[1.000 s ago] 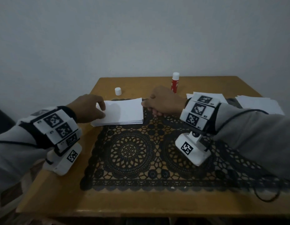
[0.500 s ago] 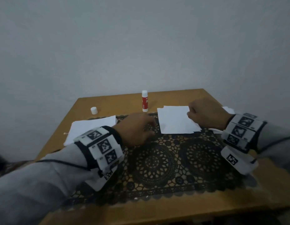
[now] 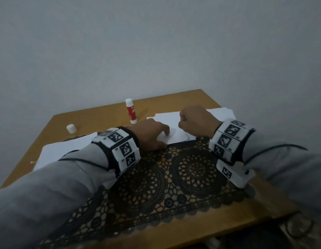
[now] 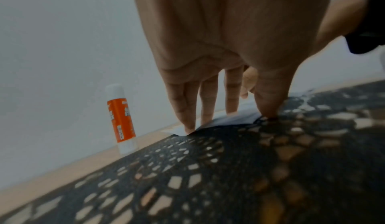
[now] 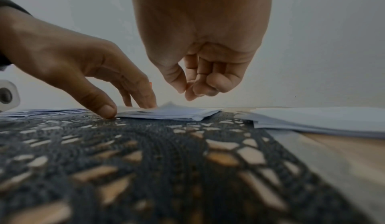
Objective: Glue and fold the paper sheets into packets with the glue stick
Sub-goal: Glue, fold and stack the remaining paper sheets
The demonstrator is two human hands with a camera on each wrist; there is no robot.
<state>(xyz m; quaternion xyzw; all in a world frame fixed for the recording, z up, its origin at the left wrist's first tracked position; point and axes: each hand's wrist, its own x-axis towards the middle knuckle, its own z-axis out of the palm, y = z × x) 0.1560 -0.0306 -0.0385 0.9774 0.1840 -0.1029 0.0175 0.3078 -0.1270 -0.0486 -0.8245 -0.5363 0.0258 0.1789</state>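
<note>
A small pile of white paper sheets [image 3: 171,123] lies at the far edge of the black lace mat [image 3: 176,177]. My left hand [image 3: 152,136] presses straight fingers [image 4: 188,112] on the pile's near left corner [image 4: 233,118], with the thumb on the mat. My right hand [image 3: 195,121] hovers just above the same pile [image 5: 172,113] with its fingers curled [image 5: 200,85]; I see nothing held in them. The red and white glue stick [image 3: 131,111] stands upright and uncapped behind the left hand, also visible in the left wrist view [image 4: 120,117].
The glue stick's white cap [image 3: 71,128] stands at the table's far left. A stack of paper [image 3: 66,148] lies at the left under my forearm, and another stack [image 3: 221,112] lies at the far right [image 5: 323,117]. The wooden table [image 3: 174,97] stands against a plain wall.
My left hand left the left stack and moved right onto the sheets. The right hand brought sheets from the left to the mat's far edge and now hovers over them with curled fingers.
</note>
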